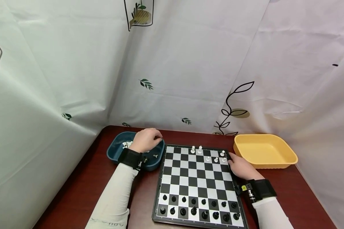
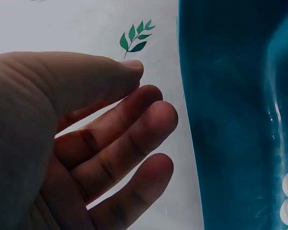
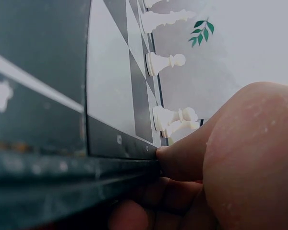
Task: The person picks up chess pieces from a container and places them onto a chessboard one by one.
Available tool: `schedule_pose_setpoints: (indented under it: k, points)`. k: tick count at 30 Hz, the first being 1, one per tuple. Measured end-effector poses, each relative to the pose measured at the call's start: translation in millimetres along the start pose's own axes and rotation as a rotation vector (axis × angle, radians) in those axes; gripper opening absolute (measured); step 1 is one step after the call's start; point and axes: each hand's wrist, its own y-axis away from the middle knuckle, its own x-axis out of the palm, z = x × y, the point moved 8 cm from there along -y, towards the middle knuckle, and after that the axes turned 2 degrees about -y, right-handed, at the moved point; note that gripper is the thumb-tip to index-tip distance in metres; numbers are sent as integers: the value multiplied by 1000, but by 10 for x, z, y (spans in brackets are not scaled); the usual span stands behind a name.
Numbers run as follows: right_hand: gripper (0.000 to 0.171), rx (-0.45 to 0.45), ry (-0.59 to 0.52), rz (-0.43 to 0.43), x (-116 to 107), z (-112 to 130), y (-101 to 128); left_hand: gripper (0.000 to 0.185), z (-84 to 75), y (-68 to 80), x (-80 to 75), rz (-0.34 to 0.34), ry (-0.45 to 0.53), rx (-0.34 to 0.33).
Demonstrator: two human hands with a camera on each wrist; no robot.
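Note:
Over the blue bin (image 1: 111, 156) hovers my left hand (image 1: 145, 140), its fingers loosely bent. In the left wrist view the thumb (image 2: 110, 79) lies close to the fingertips (image 2: 161, 115), and nothing shows between them. Loose white chess pieces (image 1: 127, 144) lie in the bin. My right hand (image 1: 243, 167) grips the right edge of the chessboard (image 1: 192, 172), thumb at the rim and fingers below, as the right wrist view shows. Several white pieces, among them a white pawn (image 1: 208, 158), stand at the board's far right. Black pieces (image 1: 193, 211) fill two near rows.
A yellow bin (image 1: 263, 151) stands on the reddish-brown table (image 1: 304, 197) beyond the right hand. White patterned cloth (image 1: 183, 79) hangs behind and along the sides of the table. The blue bin sits next to the board's far left corner.

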Motion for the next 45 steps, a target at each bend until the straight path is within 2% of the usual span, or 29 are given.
schedule_pose_setpoints:
  k: [3, 8, 12, 15, 20, 23, 30, 35, 38, 45]
  points:
    - [53, 8, -2, 8, 1, -14, -5, 16, 27, -19, -9, -12, -5, -4]
    - [53, 12, -7, 11, 6, -25, -16, 13, 58, -30, -42, -81, -57, 23]
    - [52, 13, -10, 8, 1, -17, -13, 12, 99, -37, 8, -101, -97, 37]
    - [53, 17, -12, 8, -4, -16, -9, 12, 142, -44, 89, -53, -87, 28]
    - [52, -1, -9, 1, 0, -13, -10, 12, 215, -34, 223, 92, -18, -23]
    - [52, -11, -7, -6, -2, -10, -15, 10, 246, -27, 278, 154, 11, -50]
    - [52, 0, -11, -1, 9, -34, -21, 8, 283, -6, 386, 237, 67, -97]
    - [53, 1, -15, -2, 23, -53, -32, 18, 344, 16, 516, 305, 59, -151]
    - [53, -1, -14, -3, 35, -67, -39, 15, 359, 32, 574, 333, 53, -158]
    - [53, 2, -21, -1, 24, -73, -29, 15, 358, 24, 639, 356, 47, -169]
